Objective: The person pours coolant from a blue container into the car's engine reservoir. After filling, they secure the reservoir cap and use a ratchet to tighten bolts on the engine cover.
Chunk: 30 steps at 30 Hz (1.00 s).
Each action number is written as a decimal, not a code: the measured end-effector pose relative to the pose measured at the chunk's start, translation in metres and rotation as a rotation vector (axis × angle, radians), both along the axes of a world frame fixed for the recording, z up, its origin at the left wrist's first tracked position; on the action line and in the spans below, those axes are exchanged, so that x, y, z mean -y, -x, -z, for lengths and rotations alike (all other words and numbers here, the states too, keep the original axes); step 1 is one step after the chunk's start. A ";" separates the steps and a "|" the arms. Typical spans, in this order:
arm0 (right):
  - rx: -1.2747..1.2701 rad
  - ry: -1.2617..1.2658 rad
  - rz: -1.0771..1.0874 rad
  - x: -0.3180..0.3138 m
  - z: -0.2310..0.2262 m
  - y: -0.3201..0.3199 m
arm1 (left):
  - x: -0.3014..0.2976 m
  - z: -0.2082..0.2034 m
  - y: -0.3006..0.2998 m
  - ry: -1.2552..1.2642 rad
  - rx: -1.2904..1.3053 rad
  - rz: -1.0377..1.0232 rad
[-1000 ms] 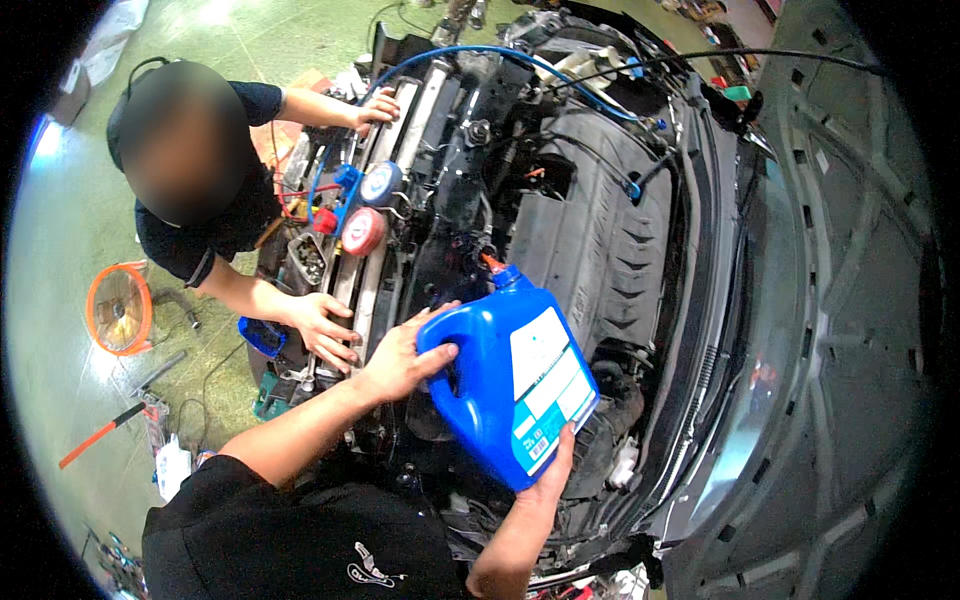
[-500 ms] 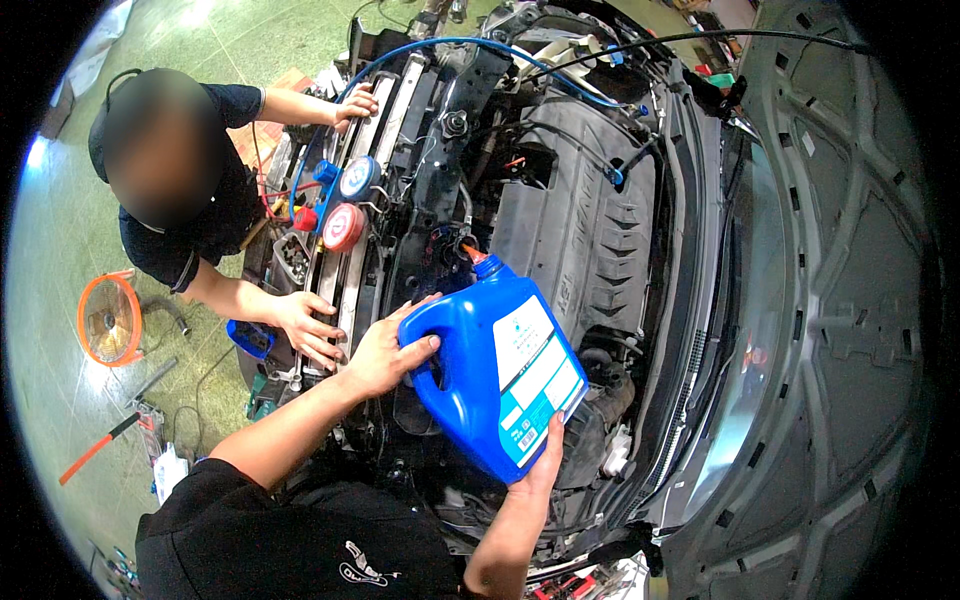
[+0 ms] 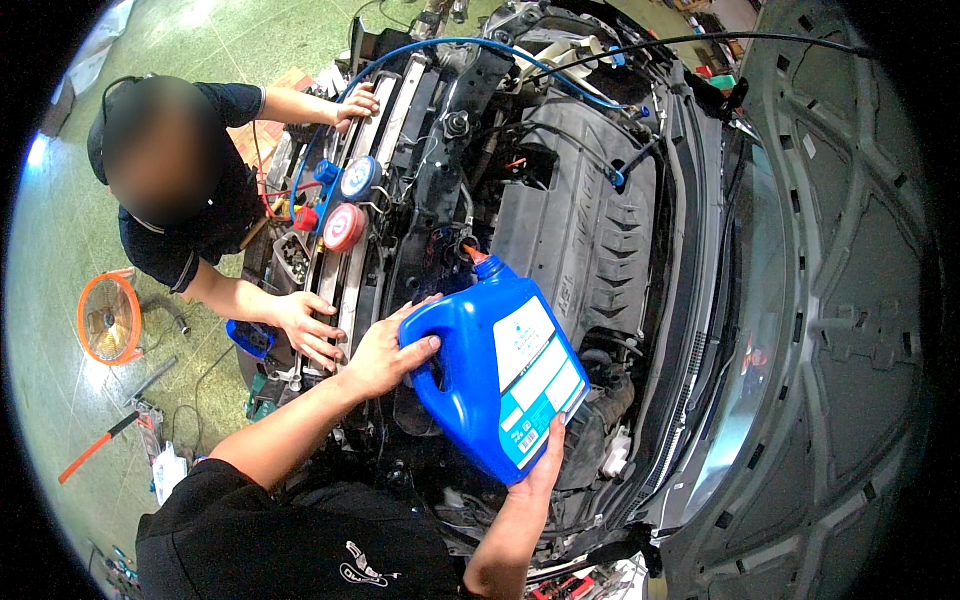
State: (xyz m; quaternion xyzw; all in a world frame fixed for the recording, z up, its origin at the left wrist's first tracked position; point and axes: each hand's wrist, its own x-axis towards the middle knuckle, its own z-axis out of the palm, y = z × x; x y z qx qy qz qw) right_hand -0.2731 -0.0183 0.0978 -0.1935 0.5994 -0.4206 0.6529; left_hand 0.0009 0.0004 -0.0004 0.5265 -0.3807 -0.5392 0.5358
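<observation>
A large blue plastic jug [image 3: 468,385] with a white and light-blue label is tilted over the engine bay. My left hand [image 3: 385,355] is closed around its side handle. Against its lower right edge my right hand [image 3: 541,463] supports the base, fingers partly hidden behind it. From the jug's mouth [image 3: 487,264] orange-red liquid [image 3: 473,252] runs into a round filler opening [image 3: 468,243] beside the front panel. The grey plastic engine cover [image 3: 580,220] lies just right of the spout.
Across the car's front, a co-worker [image 3: 215,225] rests both hands on the front crossbar. A gauge set with blue and red dials [image 3: 343,227] sits there, its blue hose [image 3: 440,41] arching overhead. The raised hood [image 3: 850,320] stands at right. An orange round fan [image 3: 110,317] is on the floor.
The co-worker's head has shifted slightly downward. My hands and the tilted jug hold almost the same position, and liquid still flows from the mouth.
</observation>
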 end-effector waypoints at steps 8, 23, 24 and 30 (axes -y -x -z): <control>0.012 -0.001 0.016 -0.001 0.003 0.002 | 0.000 0.000 -0.001 -0.003 -0.008 0.003; -0.019 -0.002 0.023 -0.001 -0.001 -0.001 | 0.000 -0.003 -0.001 -0.033 -0.050 0.011; -0.015 -0.002 0.020 -0.001 -0.001 -0.002 | 0.000 -0.003 -0.001 -0.030 -0.044 0.009; -0.012 -0.009 0.023 -0.001 -0.001 -0.001 | 0.001 -0.002 -0.002 -0.028 -0.032 0.018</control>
